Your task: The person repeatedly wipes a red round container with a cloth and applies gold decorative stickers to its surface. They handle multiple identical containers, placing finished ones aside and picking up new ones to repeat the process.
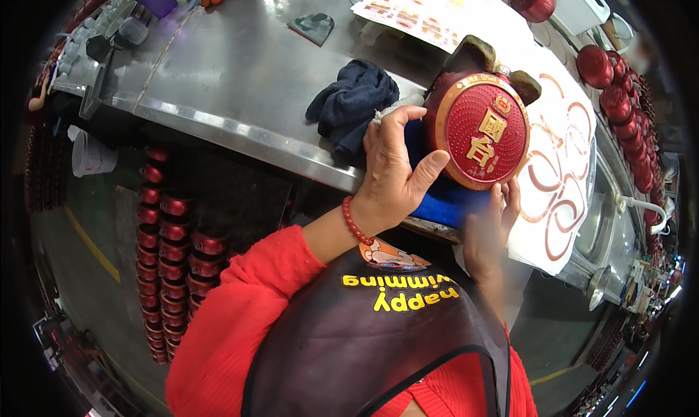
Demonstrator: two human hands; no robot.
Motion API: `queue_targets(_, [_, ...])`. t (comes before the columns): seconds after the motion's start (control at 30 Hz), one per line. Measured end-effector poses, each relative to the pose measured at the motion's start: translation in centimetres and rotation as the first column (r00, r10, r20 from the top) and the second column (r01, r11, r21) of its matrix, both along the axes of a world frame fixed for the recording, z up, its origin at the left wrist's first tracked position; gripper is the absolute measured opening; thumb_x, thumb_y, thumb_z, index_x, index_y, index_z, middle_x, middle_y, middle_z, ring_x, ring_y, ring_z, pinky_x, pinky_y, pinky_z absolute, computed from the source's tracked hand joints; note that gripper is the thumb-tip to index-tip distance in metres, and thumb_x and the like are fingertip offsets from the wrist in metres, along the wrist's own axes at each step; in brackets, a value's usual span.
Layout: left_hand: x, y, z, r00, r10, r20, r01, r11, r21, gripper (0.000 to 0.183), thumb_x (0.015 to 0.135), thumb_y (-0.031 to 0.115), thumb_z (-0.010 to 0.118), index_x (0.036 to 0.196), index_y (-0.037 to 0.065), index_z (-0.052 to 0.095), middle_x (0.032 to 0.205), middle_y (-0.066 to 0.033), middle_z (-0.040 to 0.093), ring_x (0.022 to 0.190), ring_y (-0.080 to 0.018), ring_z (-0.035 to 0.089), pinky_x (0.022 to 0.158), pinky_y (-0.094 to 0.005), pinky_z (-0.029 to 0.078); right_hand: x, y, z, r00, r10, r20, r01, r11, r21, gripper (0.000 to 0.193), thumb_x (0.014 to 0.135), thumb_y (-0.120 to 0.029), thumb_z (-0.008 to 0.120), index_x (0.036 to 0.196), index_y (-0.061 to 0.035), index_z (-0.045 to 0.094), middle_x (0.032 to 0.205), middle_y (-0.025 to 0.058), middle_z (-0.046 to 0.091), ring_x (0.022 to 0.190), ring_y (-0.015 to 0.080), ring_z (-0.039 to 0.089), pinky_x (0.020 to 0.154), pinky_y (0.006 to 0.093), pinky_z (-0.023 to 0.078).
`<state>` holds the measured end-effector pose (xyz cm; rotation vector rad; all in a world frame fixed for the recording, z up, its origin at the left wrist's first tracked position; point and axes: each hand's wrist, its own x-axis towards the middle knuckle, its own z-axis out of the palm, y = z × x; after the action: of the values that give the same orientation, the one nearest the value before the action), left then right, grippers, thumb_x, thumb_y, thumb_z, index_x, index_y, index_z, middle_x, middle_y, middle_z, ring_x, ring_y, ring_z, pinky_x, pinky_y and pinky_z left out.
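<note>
A dark red, round, drum-shaped bottle (473, 126) with a gold rim and raised gold characters stands tilted, its face toward me. My left hand (397, 166) grips its left side, thumb by the face's edge and index finger higher on the rim. At the lower right edge, my right hand (491, 235) touches it with raised fingertips; its palm is partly blurred. Two dark blocks (477, 51) sit against the far side of the bottle. Under it lies a blue pad (437, 204). A crumpled navy cloth (353, 104) rests left of my left hand.
White sheets with ring-shaped orange decals (547, 231) and gold decals (408, 5) lie right and behind. A dark green scraper-like piece (313, 27) is on the metal table (218, 75). Stacked red drums (175, 249) stand below left; more red drums (630, 126) line the right.
</note>
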<state>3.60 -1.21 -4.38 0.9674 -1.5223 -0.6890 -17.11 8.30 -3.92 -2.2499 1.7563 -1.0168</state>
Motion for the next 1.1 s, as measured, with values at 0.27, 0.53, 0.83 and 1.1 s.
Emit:
queue_targets(0.27, [0.4,-0.8,-0.1,0.991,-0.05,-0.122,0.068,0.986,0.15,0.044,0.105,0.034,0.059,0.132,0.0,0.05,0.124,-0.0166,0.06,0.114,-0.0321,0.054,0.106,-0.0444,0.036,0.1,-0.1,0.3,1.0,0.006,-0.026,-0.006,1.0,-0.003,0.061,0.097,-0.007,0.062,0.155,-0.0045,0.044,0.159,0.0312,0.027,0.143,0.0461,0.041,0.115,0.052,0.038])
queue_targets(0.53, [0.2,-1.0,-0.1,0.999,-0.031,-0.041,0.035,0.993,0.112,0.047,0.104,0.036,0.061,0.132,0.001,0.049,0.124,-0.0162,0.06,0.114,-0.0321,0.053,0.106,-0.0454,0.034,0.0,0.1,0.1,1.0,0.008,-0.018,-0.008,1.0,0.005,0.06,0.096,-0.006,0.062,0.154,-0.0036,0.044,0.159,0.0313,0.027,0.142,0.0464,0.042,0.115,0.0528,0.038])
queue_targets(0.83, [0.6,-0.1,1.0,0.998,-0.048,-0.036,0.051,0.995,0.082,0.069,0.101,0.044,0.062,0.144,-0.006,0.041,0.133,-0.0231,0.057,0.118,-0.0349,0.053,0.108,-0.0473,0.034,0.0,0.0,0.4,0.999,0.007,-0.044,-0.007,1.0,0.001,0.057,0.096,-0.006,0.063,0.151,-0.0039,0.048,0.158,0.0309,0.03,0.141,0.0447,0.043,0.112,0.0524,0.041])
queue_targets(1.1, [-0.3,1.5,1.0,0.919,-0.013,0.395,0.008,1.0,0.014,0.112,0.089,0.052,0.074,0.159,-0.01,0.011,0.15,-0.0329,0.039,0.135,-0.049,0.037,0.116,-0.0578,0.022,0.1,0.1,-0.3,0.999,-0.006,0.045,0.007,1.0,-0.013,0.059,0.093,-0.002,0.064,0.15,-0.0047,0.049,0.158,0.0299,0.031,0.141,0.0454,0.043,0.113,0.0533,0.04])
